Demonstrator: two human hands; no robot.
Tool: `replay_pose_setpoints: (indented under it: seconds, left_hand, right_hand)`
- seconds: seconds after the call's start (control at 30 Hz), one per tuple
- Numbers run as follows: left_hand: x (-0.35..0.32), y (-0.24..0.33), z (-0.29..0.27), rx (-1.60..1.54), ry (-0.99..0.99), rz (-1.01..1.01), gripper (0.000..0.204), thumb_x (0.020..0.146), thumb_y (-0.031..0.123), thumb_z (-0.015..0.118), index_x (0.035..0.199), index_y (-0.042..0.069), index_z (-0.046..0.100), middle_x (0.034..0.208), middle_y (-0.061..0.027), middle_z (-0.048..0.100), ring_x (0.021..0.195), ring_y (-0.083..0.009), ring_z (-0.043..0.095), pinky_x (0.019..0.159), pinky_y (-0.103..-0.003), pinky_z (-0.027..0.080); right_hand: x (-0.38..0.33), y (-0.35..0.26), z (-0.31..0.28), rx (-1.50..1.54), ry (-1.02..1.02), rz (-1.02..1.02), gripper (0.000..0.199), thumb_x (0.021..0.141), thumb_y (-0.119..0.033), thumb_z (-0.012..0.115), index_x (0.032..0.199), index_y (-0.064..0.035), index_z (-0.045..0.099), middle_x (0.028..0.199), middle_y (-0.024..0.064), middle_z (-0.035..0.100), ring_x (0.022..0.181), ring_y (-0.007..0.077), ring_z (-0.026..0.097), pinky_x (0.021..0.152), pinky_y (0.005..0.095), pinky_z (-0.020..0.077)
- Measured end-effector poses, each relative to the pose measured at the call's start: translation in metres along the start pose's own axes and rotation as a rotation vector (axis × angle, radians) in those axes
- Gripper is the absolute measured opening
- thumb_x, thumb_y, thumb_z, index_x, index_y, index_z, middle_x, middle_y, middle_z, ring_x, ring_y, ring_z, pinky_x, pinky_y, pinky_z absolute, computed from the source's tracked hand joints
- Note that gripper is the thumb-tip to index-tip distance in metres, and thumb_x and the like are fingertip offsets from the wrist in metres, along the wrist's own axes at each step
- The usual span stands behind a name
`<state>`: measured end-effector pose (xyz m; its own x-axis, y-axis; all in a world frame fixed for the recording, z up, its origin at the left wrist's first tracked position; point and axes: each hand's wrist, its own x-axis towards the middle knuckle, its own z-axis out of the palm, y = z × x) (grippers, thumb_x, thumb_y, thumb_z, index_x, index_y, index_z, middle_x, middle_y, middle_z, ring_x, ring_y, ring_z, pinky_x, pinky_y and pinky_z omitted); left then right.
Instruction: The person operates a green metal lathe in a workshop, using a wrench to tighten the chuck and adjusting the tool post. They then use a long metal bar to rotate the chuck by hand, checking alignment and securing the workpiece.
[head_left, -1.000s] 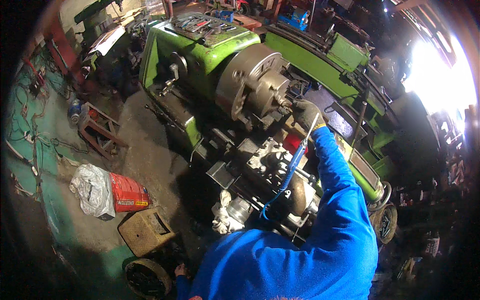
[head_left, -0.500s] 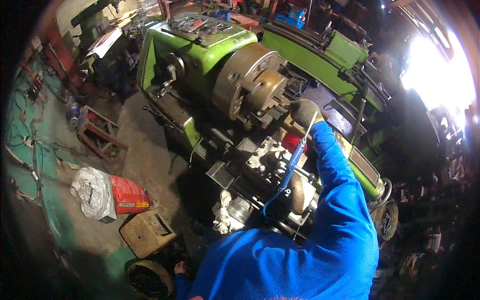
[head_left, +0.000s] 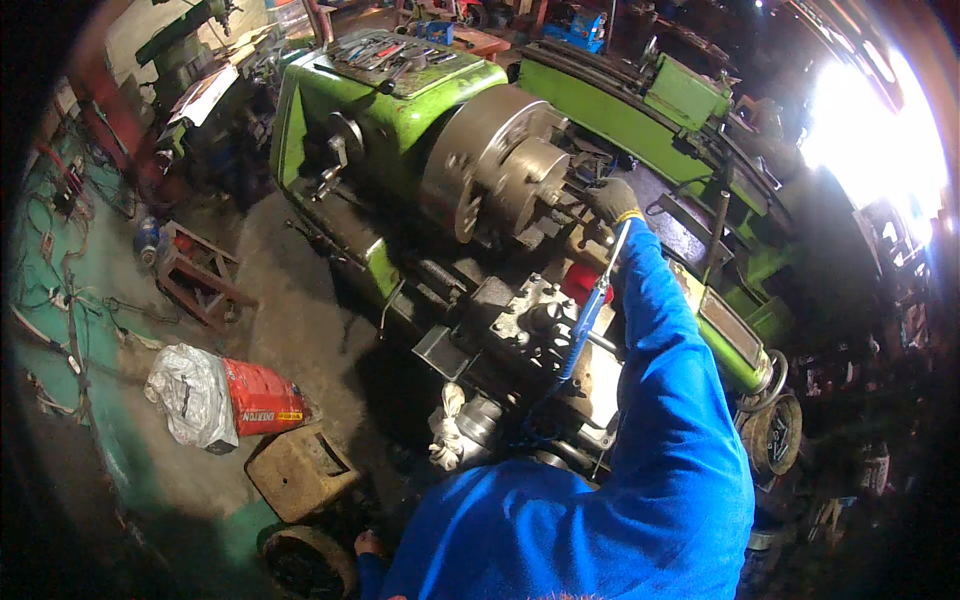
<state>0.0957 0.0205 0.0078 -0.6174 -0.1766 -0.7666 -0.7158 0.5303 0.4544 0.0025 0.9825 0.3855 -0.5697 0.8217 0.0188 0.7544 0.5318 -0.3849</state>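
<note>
My right hand (head_left: 612,200), in a grey knit glove with a yellow cuff edge, reaches to the front of the lathe chuck (head_left: 470,165). Its fingers look curled round something dark and slim beside the round metal workpiece (head_left: 533,175); I cannot make out what it is. Below my wrist, a blue tool with a thin silver stem (head_left: 592,322) leans above the tool post (head_left: 540,315), a dark hose near its lower end. A red round object (head_left: 583,283) sits behind it. My left hand (head_left: 368,543) is low at my left side, bare and mostly hidden, its fingers too small to read.
Hand tools lie on the green headstock (head_left: 405,75). A rag (head_left: 447,425) hangs by the carriage. On the floor at left are a red and white sack (head_left: 262,397), a tan plastic container (head_left: 300,472) and a rusty metal stand (head_left: 200,275). A handwheel (head_left: 770,380) stands out at right.
The chuck and its jaws look smeared now, as if turning. My right hand has shifted slightly up. A tan oblong shape beside the tool post is no longer visible.
</note>
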Motion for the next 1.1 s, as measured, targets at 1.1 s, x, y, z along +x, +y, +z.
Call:
replay_pose_setpoints:
  seconds: [1.1]
  left_hand:
    - [0.01, 0.018, -0.01, -0.155, -0.019, -0.033, 0.033, 0.1, 0.03, 0.074, 0.126, 0.01, 0.069, 0.094, -0.0146, 0.071, 0.076, -0.0291, 0.068, 0.057, -0.043, 0.055]
  right_hand:
    - [-0.083, -0.012, -0.03, 0.077, 0.096, -0.101, 0.04, 0.089, -0.038, 0.071, 0.115, -0.01, 0.08, 0.112, 0.0237, 0.077, 0.108, 0.0426, 0.073, 0.096, 0.0516, 0.0579]
